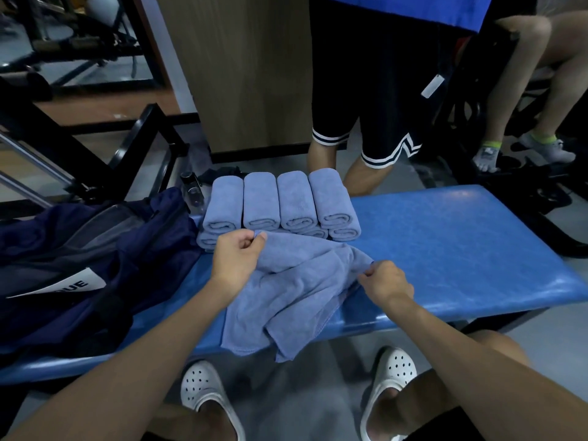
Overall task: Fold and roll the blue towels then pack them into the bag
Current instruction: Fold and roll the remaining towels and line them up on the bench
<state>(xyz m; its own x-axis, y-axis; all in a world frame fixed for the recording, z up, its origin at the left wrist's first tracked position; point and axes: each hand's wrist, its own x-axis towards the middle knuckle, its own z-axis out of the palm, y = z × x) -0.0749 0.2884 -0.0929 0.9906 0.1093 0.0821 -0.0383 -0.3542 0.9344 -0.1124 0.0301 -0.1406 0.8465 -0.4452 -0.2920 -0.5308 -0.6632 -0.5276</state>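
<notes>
Loose towel (pixel 296 291): unfolded, rumpled on blue bench (pixel 461 249), near edge overhanging.
Left hand (pixel 237 259): pinching towel's far-left corner.
Right hand (pixel 386 278): pinching towel's right corner.
Rolled towels (pixel 280 202): stacked in two layers just behind the loose one.
Bag (pixel 95 249): navy, left end of bench, beside rolls.

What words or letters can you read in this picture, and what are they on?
"QUE" (first letter unsure): last letters of a word, the start hidden, on the white patch of the dark blue bag.
White tag by the standing person's shorts: nothing readable.
Loose towel and rolled towels: no writing.
</notes>
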